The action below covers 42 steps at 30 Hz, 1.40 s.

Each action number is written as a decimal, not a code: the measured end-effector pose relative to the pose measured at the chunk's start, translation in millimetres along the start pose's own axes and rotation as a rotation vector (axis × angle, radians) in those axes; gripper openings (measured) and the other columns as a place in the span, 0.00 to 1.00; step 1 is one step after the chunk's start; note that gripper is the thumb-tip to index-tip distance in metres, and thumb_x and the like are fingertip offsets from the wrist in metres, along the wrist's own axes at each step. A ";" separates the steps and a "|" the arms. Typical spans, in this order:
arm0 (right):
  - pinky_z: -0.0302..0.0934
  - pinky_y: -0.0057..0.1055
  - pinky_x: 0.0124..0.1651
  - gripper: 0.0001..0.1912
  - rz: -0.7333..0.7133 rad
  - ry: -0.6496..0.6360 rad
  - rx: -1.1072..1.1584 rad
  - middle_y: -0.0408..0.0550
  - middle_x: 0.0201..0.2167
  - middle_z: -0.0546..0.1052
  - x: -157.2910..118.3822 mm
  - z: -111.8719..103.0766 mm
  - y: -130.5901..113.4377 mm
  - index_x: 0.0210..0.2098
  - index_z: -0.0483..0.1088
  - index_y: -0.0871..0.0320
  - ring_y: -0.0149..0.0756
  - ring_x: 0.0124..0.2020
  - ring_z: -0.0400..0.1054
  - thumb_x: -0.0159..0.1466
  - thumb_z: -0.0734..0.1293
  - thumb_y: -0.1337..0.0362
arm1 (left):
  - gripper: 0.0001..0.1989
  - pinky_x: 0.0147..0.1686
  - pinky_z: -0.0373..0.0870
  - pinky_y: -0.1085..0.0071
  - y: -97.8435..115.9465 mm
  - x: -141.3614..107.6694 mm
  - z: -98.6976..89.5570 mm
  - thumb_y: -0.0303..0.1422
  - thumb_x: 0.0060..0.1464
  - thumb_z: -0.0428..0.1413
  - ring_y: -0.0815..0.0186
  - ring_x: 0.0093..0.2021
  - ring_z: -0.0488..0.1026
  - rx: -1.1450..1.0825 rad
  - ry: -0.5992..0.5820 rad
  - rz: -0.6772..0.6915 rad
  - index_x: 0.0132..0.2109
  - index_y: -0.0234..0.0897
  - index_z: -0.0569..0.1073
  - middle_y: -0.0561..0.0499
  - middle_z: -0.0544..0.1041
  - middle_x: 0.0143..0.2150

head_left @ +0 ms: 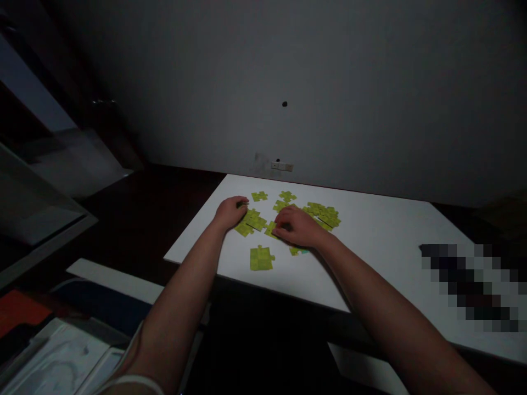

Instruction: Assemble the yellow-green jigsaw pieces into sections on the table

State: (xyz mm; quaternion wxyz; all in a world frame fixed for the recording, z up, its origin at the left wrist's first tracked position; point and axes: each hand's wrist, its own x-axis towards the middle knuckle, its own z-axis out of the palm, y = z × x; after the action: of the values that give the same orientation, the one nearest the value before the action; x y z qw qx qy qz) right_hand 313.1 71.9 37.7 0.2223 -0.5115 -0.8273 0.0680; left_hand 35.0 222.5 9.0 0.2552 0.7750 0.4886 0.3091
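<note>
Yellow-green jigsaw puzzle pieces lie on a white table in front of me. My left hand (231, 213) is closed, its fingers curled around a puzzle piece (242, 204) that is mostly hidden. Right beside it lies a cluster of overlapping or joined pieces (255, 220). With thumb and fingers drawn together, my right hand (300, 226) pinches the edge of another puzzle piece (270, 229) at the table surface. Below the hands, a larger flat piece or joined block (261, 258) lies apart. Part of one more piece (297, 250) shows under my right wrist.
A heap of pieces (325, 214) sits to the right of my right hand. Loose pieces (259, 196) lie toward the far edge of the white table (382, 247). A pixelated dark object (465, 285) is at the right. A wall with a socket (282, 166) stands behind.
</note>
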 end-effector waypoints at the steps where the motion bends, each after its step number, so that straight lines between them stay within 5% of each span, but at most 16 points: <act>1: 0.73 0.47 0.64 0.09 0.004 -0.006 0.001 0.54 0.47 0.90 0.0 1.4 0.4 0.45 0.89 0.54 0.54 0.54 0.81 0.72 0.82 0.56 | 0.17 0.75 0.79 0.51 0.7 -1.0 -0.1 0.32 0.63 0.67 0.46 0.66 0.87 -0.001 -0.020 0.017 0.56 0.45 0.92 0.44 0.92 0.63; 6: 0.73 0.52 0.68 0.29 0.067 -0.015 0.119 0.62 0.59 0.87 -2.1 11.1 5.0 0.64 0.85 0.57 0.57 0.61 0.80 0.65 0.87 0.60 | 0.17 0.75 0.78 0.50 0.0 -2.5 0.4 0.35 0.60 0.71 0.45 0.67 0.87 -0.014 -0.063 0.078 0.55 0.43 0.92 0.42 0.91 0.64; 13: 0.73 0.50 0.71 0.32 0.084 0.013 0.255 0.60 0.65 0.86 -5.5 16.3 10.4 0.67 0.81 0.55 0.54 0.63 0.81 0.65 0.82 0.70 | 0.14 0.74 0.78 0.46 -4.3 1.4 2.0 0.33 0.58 0.70 0.43 0.64 0.87 -0.021 -0.028 0.085 0.51 0.43 0.91 0.40 0.91 0.61; 20: 0.75 0.47 0.64 0.20 0.053 -0.013 0.157 0.62 0.59 0.87 -4.1 5.2 3.9 0.62 0.84 0.61 0.52 0.56 0.82 0.71 0.78 0.67 | 0.11 0.70 0.81 0.46 -5.1 2.3 0.3 0.32 0.58 0.70 0.44 0.60 0.87 -0.045 0.064 0.065 0.49 0.42 0.89 0.40 0.91 0.57; 24: 0.73 0.53 0.71 0.21 -0.046 -0.017 0.095 0.65 0.63 0.86 -2.0 8.3 1.5 0.66 0.84 0.61 0.57 0.64 0.80 0.76 0.76 0.62 | 0.12 0.68 0.82 0.48 -5.8 1.4 -0.5 0.33 0.57 0.72 0.46 0.57 0.87 -0.072 0.118 0.051 0.49 0.42 0.87 0.40 0.90 0.57; 29: 0.65 0.64 0.80 0.30 -0.134 -0.086 0.043 0.67 0.80 0.76 -1.0 20.3 -3.7 0.77 0.81 0.52 0.65 0.77 0.72 0.79 0.76 0.52 | 0.13 0.68 0.81 0.51 -3.8 2.2 0.3 0.31 0.54 0.73 0.48 0.59 0.86 -0.082 0.182 0.045 0.47 0.42 0.86 0.41 0.88 0.59; 42: 0.72 0.53 0.70 0.13 -0.111 -0.054 0.049 0.61 0.56 0.89 3.3 15.7 4.5 0.56 0.88 0.58 0.56 0.61 0.79 0.79 0.73 0.60 | 0.14 0.66 0.78 0.52 -11.7 8.0 -14.0 0.23 0.53 0.62 0.49 0.55 0.83 0.049 0.418 -0.174 0.45 0.40 0.84 0.42 0.83 0.54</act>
State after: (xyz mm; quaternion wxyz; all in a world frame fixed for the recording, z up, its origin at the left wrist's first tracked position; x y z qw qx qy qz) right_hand 308.6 78.7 23.1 0.2159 -0.4570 -0.8582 0.0897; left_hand 20.4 235.7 12.1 0.1553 0.6549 0.6034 0.4277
